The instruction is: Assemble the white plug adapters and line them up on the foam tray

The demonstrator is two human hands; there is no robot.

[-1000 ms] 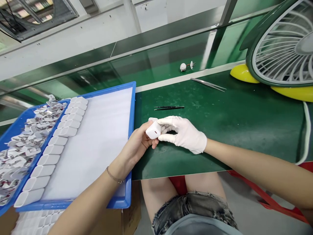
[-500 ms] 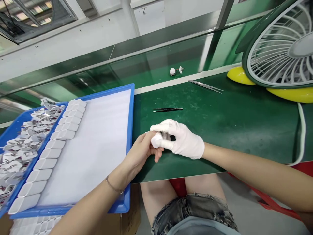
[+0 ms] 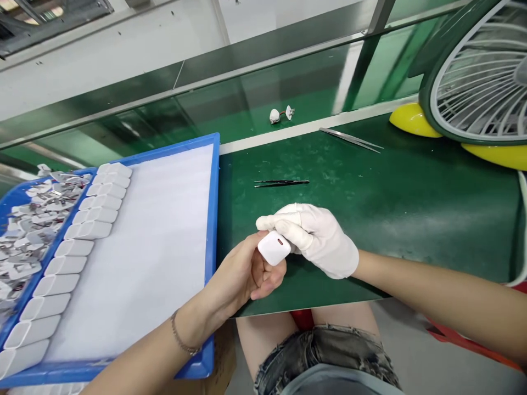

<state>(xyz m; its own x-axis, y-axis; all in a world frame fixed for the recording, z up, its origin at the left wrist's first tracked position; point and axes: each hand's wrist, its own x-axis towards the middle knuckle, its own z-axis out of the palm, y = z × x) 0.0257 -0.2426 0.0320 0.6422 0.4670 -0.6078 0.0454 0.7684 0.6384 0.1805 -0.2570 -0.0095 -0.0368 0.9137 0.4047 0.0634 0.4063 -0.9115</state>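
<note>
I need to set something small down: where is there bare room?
The green mat between the silver tweezers, fan and gloved right hand; also the white liner between the white housings and the tray's right rim. Crowded: the far-left bin, heaped with parts.

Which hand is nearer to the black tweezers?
Right. The right hand is just below the black tweezers in view; the left hand is lower and farther left.
</note>
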